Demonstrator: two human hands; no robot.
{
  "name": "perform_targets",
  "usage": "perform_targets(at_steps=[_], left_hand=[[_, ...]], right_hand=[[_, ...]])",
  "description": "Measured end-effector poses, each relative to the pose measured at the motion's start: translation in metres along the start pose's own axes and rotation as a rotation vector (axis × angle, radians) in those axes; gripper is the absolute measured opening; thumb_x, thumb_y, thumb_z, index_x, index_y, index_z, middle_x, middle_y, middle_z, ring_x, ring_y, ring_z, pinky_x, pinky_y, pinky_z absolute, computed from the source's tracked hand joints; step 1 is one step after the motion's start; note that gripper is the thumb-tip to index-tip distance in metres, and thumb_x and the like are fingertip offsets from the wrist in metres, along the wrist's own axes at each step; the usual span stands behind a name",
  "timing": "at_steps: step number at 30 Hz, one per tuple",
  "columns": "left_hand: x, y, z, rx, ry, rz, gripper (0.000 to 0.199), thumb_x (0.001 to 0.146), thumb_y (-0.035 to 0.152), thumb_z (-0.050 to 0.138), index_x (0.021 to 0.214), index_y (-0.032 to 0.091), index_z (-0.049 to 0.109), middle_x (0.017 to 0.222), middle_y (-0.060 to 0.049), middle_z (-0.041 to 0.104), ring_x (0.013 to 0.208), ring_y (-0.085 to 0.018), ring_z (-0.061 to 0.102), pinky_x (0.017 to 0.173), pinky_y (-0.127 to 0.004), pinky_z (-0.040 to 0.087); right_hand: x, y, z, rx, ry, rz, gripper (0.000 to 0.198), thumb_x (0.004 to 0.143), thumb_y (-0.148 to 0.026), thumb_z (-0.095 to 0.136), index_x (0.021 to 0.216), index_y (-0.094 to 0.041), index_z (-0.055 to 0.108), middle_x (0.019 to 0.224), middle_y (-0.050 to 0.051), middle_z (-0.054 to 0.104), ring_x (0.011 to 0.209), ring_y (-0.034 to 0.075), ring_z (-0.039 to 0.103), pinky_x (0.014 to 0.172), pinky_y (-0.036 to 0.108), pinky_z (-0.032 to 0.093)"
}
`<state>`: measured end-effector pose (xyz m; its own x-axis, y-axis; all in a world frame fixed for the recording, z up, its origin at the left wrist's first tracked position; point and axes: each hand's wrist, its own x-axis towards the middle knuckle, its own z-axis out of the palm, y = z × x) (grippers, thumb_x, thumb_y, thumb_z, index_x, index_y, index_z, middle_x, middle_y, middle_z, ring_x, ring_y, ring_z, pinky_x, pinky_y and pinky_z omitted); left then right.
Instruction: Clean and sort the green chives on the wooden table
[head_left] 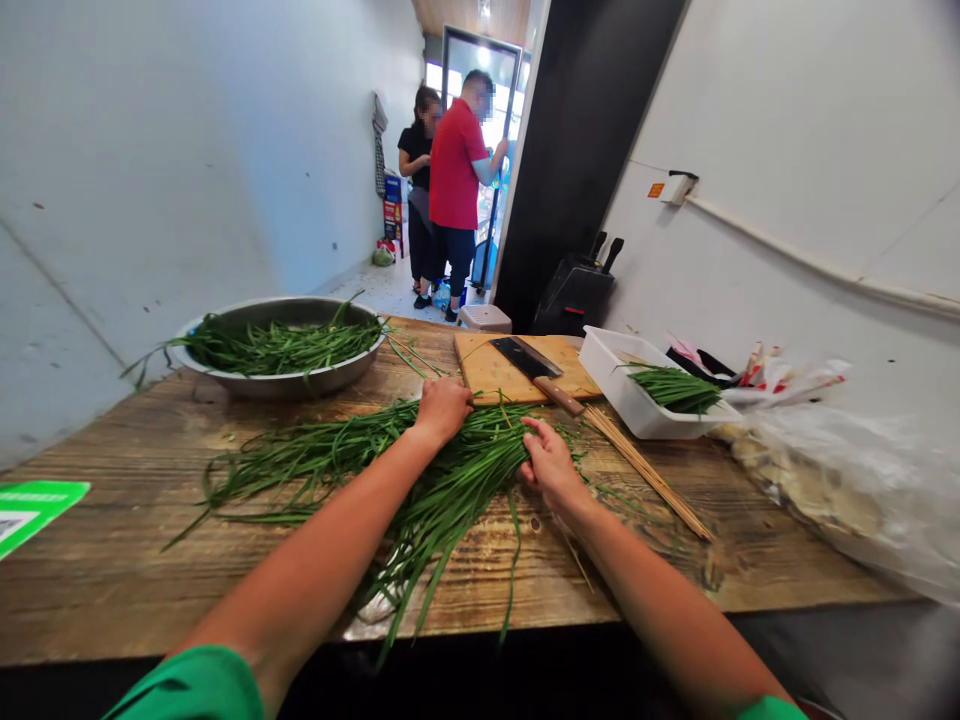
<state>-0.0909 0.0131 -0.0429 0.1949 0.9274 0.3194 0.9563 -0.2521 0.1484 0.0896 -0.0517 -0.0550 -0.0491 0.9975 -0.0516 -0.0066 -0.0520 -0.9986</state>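
Greens (465, 490) slant lengthwise, tips near and left.

Bright, mostly even light is cast around the fingers (534, 434). Far beyond them, the doorway (504, 105) is washed out; left of them, the wall (247, 140) is tinged blue. Nearer than them, deep shadow is seen; far right, the plastic bag (855, 490) is stretched and softened.

The picture's edges crop the green card (56, 503) and plastic bag (862, 490).
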Motion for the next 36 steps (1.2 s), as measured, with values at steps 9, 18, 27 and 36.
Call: perform_targets(at_steps=[9,18,27,36], left_hand=[[-0.003,0.006,-0.002,-0.153,0.101,0.030,0.020,0.077,0.030,0.051,0.081,0.021,0.069,0.086,-0.006,0.066,0.087,-0.022,0.055,0.079,-0.037,0.031],[-0.003,0.019,-0.017,-0.503,0.265,0.040,0.023,0.073,0.029,0.052,0.085,0.019,0.069,0.083,-0.002,0.069,0.077,-0.015,0.060,0.078,-0.026,0.040],[-0.002,0.015,-0.015,-0.686,0.068,-0.040,0.030,0.069,0.039,0.056,0.079,0.015,0.070,0.073,-0.002,0.068,0.068,-0.015,0.058,0.064,-0.024,0.041],[-0.002,0.017,-0.012,-0.818,-0.006,-0.072,0.033,0.065,0.040,0.059,0.078,0.012,0.070,0.071,-0.003,0.068,0.066,-0.014,0.057,0.062,-0.023,0.041]], right_hand=[[0.001,0.001,-0.001,0.003,0.001,0.007,0.043,0.074,-0.034,0.047,0.112,-0.016,0.044,0.048,-0.013,0.033,0.025,0.003,0.032,0.026,0.013,0.017],[-0.001,-0.003,-0.002,0.055,-0.010,-0.041,0.040,0.074,-0.034,0.048,0.109,-0.015,0.046,0.047,-0.013,0.034,0.025,0.002,0.030,0.026,0.014,0.019],[0.001,-0.001,-0.003,0.060,-0.003,-0.091,0.037,0.076,-0.031,0.045,0.109,-0.016,0.046,0.050,-0.012,0.036,0.024,0.002,0.031,0.025,0.014,0.019],[0.002,-0.001,-0.003,0.053,-0.008,-0.067,0.039,0.075,-0.033,0.047,0.110,-0.016,0.045,0.048,-0.013,0.036,0.024,0.003,0.031,0.025,0.014,0.019]])
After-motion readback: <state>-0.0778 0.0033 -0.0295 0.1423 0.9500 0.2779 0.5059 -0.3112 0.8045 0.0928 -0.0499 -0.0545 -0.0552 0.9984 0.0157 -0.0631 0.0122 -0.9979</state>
